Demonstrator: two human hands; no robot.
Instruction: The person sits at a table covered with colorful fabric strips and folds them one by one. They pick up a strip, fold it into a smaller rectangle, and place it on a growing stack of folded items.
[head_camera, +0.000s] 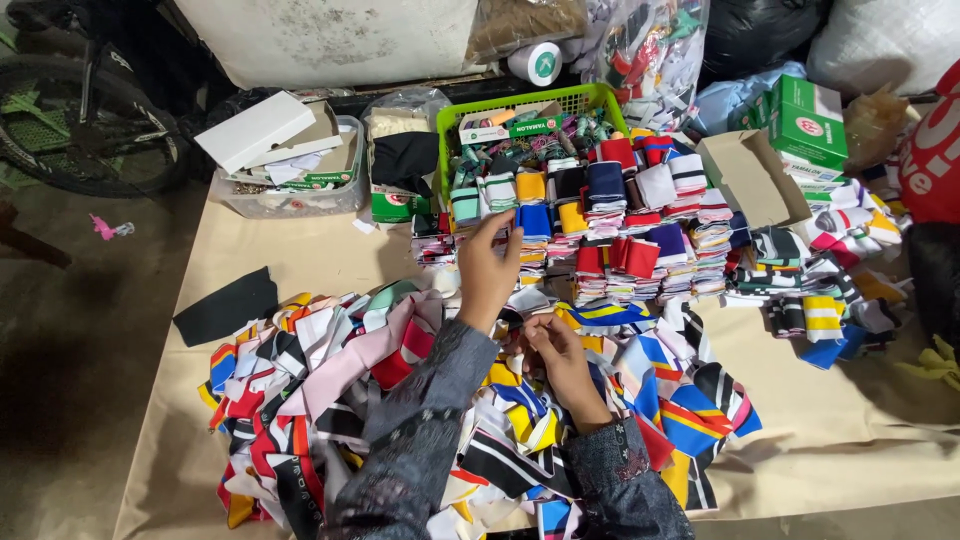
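The left hand (488, 268) reaches forward with fingers spread loosely toward the folded stacks (610, 225), holding nothing I can make out, while the right hand (556, 350) pinches a small light strip of cloth (527, 303) just above the loose pile (400, 400). Judging by the many neat stacks of folded striped bands in rows before the green basket (450, 120), a good share looks sorted. The big jumbled heap covering the near table (850, 440) suggests much remains.
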